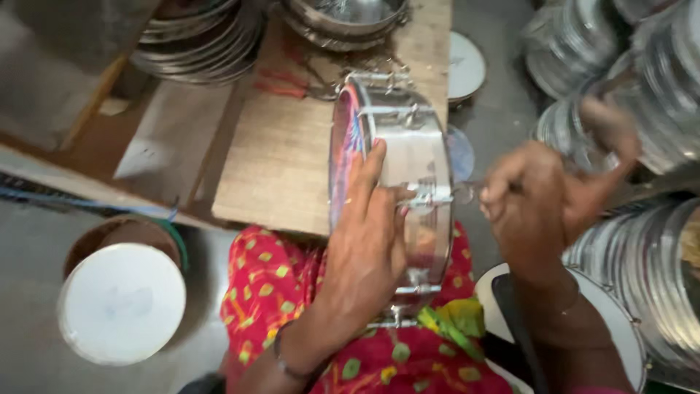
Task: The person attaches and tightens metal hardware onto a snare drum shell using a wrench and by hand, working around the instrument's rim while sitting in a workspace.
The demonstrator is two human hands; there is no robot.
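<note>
Steel-shelled drum (408, 175) gripped on edge by left hand (368, 241), over red patterned lap (277, 284); right hand (532, 201) fisted around small tuning tool (467, 193) at right-side lug; wooden board (284, 160) behind; metal rims (642, 80) stacked far right.

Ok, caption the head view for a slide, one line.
Left hand steadies a shiny metal drum on edge over a wooden board while the right hand works a small tool at its rim hardware.

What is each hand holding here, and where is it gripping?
Left hand steadies the metal drum by its rim; right hand pinches a small tool at a lug.
</note>
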